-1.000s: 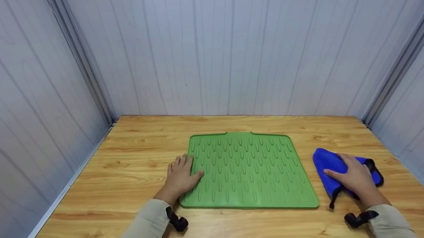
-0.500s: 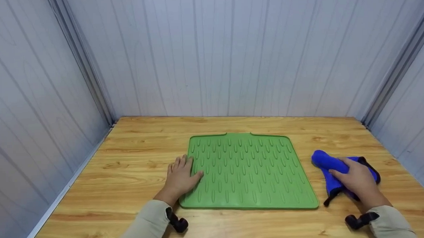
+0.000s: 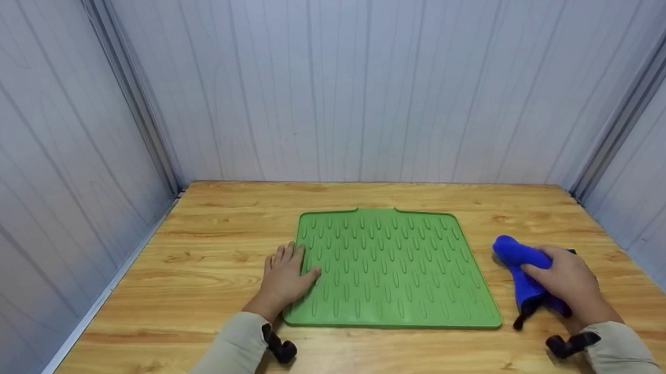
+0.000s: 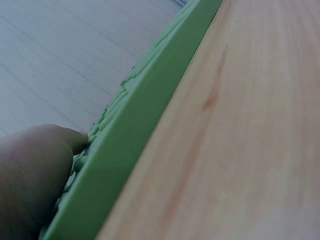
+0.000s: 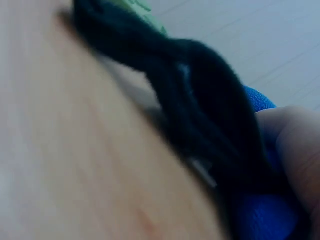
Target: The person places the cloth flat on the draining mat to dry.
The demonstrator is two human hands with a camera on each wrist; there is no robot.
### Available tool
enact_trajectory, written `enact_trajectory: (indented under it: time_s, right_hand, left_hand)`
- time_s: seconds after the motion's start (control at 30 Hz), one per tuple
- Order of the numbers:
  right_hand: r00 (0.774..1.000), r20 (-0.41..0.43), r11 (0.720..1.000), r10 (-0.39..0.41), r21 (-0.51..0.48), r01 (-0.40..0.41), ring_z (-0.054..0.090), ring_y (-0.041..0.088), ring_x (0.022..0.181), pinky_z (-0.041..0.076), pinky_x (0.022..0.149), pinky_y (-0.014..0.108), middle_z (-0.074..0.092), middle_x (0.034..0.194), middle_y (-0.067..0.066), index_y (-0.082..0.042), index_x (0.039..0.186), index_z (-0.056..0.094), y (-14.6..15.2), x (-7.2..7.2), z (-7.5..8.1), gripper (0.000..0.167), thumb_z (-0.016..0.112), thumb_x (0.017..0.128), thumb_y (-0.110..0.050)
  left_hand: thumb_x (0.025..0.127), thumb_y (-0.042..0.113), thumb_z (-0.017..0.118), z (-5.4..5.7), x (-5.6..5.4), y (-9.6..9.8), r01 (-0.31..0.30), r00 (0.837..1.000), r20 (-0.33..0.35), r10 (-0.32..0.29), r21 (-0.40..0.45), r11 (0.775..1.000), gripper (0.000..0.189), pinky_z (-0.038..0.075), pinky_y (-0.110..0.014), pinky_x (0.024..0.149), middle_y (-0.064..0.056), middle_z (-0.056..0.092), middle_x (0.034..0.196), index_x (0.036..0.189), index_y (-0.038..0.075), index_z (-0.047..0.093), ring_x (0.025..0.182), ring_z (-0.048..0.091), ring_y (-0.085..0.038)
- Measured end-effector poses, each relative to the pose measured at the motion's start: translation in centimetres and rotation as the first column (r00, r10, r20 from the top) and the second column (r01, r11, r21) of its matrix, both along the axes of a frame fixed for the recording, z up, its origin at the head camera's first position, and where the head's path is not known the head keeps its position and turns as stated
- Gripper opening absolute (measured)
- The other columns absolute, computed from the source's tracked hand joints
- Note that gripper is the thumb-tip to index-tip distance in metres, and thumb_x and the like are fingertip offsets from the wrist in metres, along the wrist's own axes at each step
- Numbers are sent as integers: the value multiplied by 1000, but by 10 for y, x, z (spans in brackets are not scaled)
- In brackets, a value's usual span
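A green mat [image 3: 382, 275] with raised oblong ridges and a raised rim lies flat on the wooden table. My left hand [image 3: 285, 279] rests on its left edge, fingers spread and straight, thumb on the ridged surface; the left wrist view shows the thumb [image 4: 40, 165] beside the mat's side wall [image 4: 130, 120]. Right of the mat, my right hand [image 3: 570, 275] grips a blue cloth [image 3: 518, 255] with black edging, bunched between thumb and fingers. Close up in the right wrist view, the black edging [image 5: 210, 110] hangs in a fold near the thumb [image 5: 295, 145]. My right fingertips are hidden by cloth.
The wooden table [image 3: 200, 243] extends around the mat on all sides. A pale panelled wall [image 3: 334, 97] stands behind it, with side walls at left and right. Each wrist wears a black camera mount [image 3: 284, 349].
My right hand has gathered the blue cloth from a flatter spread into a bunched roll, and its right part has drawn in under the hand. My left hand and the mat stay put.
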State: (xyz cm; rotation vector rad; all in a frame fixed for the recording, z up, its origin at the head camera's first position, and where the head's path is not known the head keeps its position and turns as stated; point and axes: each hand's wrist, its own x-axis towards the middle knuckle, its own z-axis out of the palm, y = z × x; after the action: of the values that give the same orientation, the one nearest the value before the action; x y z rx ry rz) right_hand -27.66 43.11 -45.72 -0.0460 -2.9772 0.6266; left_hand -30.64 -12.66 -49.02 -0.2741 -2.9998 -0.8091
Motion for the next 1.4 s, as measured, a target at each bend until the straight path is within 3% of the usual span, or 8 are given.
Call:
enact_trajectory:
  time_s: [0.17,0.43,1.07,1.4]
  right_hand:
    - [997,-68,1000,19,-17,-20,57,55,108,46,86,66,59,124,37,8,132,56,0,3,8,71,67,94,-51]
    - [998,-57,999,-12,-44,9,53,58,113,45,87,69,52,132,40,7,142,48,-5,8,22,82,59,95,-59]
    - [979,-202,999,-36,-43,28,54,58,110,46,83,69,53,130,40,5,142,47,-21,17,44,71,62,97,-48]
    - [971,-232,997,-52,-75,35,54,58,111,46,83,70,52,132,40,4,144,46,-28,21,54,69,62,98,-46]
  left_hand:
    - [101,50,52,-1,-2,-1,3,1000,1,-3,6,1000,76,2,-60,120,-21,20,165,159,6,31,153,9,-42]
    - [100,51,52,-1,-2,-1,-1,1000,-10,1,-3,1000,77,3,-61,120,-22,22,165,158,4,32,153,11,-43]
    - [101,49,53,0,0,0,1,1000,-12,-1,2,1000,75,4,-61,120,-22,22,164,158,4,33,153,12,-43]
    - [101,50,53,0,0,-1,0,1000,-15,0,10,1000,76,3,-60,120,-22,22,165,158,5,32,153,11,-43]
